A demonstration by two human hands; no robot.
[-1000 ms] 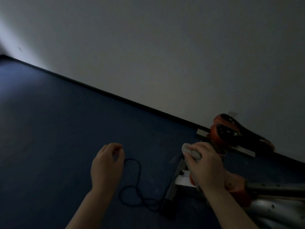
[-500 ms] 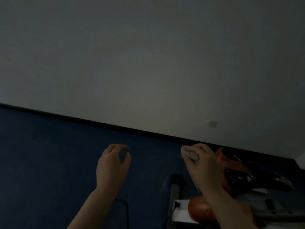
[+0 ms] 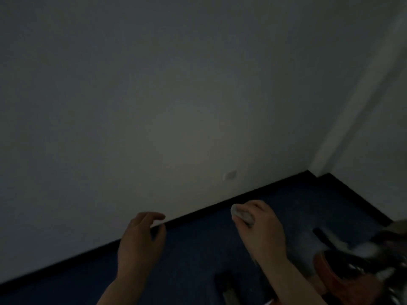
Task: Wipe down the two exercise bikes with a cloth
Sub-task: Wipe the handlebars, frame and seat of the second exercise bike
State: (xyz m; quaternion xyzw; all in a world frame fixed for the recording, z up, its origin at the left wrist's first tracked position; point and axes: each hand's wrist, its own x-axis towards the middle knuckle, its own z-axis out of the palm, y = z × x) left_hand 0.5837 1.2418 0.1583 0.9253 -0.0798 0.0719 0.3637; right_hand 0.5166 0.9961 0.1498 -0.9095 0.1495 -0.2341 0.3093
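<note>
My right hand [image 3: 262,230] grips the cloth [image 3: 242,215], fingers curled round it so that only a pale, crumpled wad shows past the knuckles; it looks soft and bunched tight. The hand is raised above the floor [image 3: 198,256] and touches no bike. My left hand [image 3: 141,241] holds nothing, its fingers loosely bent and apart, near the skirting [image 3: 198,211].

One bike [image 3: 356,267] lies at the lower right edge, blurred: I make out a rounded orange-red shell with a smooth, hard-looking surface, dark parts and some pale metal. A second bike I cannot single out in this view. Whether any surface is already wiped cannot be read in this dim light; I judge the wiping paused, with contact to be made again.

The floor is dark blue and matt. The wall [image 3: 176,95] is plain, pale and flat, meeting the floor at a black skirting strip.
</note>
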